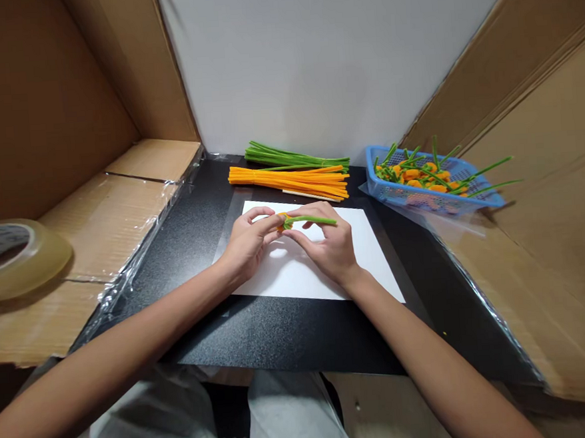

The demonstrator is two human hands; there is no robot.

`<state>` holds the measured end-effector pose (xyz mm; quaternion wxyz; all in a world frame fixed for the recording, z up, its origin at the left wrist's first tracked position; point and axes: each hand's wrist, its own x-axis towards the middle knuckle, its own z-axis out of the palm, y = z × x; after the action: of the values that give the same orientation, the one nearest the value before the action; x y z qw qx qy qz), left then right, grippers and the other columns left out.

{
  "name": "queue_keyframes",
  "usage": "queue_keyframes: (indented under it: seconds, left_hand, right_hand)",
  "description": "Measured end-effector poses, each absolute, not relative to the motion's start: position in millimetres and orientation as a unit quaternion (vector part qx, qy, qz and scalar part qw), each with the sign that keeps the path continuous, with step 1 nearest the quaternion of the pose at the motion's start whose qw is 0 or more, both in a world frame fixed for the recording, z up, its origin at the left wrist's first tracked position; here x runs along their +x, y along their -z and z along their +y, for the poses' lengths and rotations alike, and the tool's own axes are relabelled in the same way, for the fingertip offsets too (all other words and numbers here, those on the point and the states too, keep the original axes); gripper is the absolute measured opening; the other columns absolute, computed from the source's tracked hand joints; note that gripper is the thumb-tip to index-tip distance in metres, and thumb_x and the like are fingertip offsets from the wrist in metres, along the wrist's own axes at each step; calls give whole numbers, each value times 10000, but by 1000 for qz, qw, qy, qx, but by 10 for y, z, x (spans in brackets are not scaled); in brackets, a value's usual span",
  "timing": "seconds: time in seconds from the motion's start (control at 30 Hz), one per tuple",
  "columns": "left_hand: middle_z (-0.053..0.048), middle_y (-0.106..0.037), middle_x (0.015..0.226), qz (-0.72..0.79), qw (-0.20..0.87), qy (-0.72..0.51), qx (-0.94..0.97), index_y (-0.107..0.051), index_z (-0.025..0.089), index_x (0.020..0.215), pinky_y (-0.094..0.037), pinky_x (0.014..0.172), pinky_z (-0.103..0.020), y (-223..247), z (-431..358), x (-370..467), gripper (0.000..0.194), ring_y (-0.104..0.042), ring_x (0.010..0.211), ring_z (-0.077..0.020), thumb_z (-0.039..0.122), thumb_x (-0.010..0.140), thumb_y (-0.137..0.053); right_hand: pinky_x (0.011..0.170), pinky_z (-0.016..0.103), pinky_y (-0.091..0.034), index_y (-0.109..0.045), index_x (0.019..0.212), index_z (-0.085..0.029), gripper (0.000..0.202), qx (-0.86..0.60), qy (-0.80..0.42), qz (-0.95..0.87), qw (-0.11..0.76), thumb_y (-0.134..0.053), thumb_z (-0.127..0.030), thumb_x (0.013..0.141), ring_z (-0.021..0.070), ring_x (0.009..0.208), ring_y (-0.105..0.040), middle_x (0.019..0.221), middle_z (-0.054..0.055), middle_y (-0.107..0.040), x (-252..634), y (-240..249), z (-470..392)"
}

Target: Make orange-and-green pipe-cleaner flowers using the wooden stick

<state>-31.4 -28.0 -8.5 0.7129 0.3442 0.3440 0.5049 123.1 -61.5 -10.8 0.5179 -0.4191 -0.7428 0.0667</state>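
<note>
Over the white sheet of paper [286, 276], both my hands meet around a small orange and green pipe-cleaner piece [317, 218]. Its green stem points right, across the fingers of my right hand [332, 246]. My left hand [251, 245] pinches the orange end between thumb and fingers, hiding much of it. The right thumb and fingertips close on the same piece where green meets orange. Beyond my hands lie a bundle of orange pipe cleaners [290, 179] and, behind it, a bundle of green pipe cleaners [293, 156].
At the back right a blue plastic basket [405, 191] holds several orange pieces with green stems poking over its rim. A roll of clear tape [49, 256] rests on cardboard at the left. Cardboard walls [541, 128] flank the black tabletop [280, 333], with a white panel [311, 57] behind.
</note>
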Motion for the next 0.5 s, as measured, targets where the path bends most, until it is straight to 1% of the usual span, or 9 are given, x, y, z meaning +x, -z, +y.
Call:
queue_keyframes:
  seconds: [0.1,0.23,0.37,0.43,0.5]
  left_hand:
    - [-35,-706,767,348,706,-507,352,-557,159,806,-525,756,-294,93,-279,-305,297,-675,732,-135,175,642,-804]
    - [-16,-693,699,354,681,-509,390,-561,159,797,-508,718,-288,88,-281,-307,315,-653,660,-124,181,619,-820]
    - [4,-675,683,332,646,-502,470,-553,164,795,-499,694,-273,54,-300,-329,359,-645,656,-125,251,622,-855]
    - [-4,-682,741,315,625,-503,507,-551,167,804,-511,719,-276,37,-307,-338,379,-660,708,-135,291,631,-864]
    - [-17,-689,812,301,602,-509,536,-554,171,826,-524,747,-280,31,-311,-340,383,-676,781,-154,311,646,-862]
  right_hand:
    - [694,367,-542,-740,984,-268,126,-426,-79,-729,531,-701,-327,880,211,858,-622,922,48,-717,1235,91,-630]
    - [768,400,-519,-747,900,-267,69,-414,-69,-746,517,-689,-303,890,219,831,-634,864,38,-731,1274,56,-628]
    - [759,389,-510,-718,809,-242,159,-411,-72,-745,520,-631,-306,926,215,793,-632,819,44,-717,1291,42,-607]
    - [761,387,-510,-695,792,-226,201,-435,-74,-736,514,-596,-315,942,215,787,-628,817,54,-703,1280,61,-599]
    - [739,373,-516,-675,823,-215,203,-467,-80,-717,511,-565,-326,954,210,784,-623,829,58,-688,1261,94,-595]
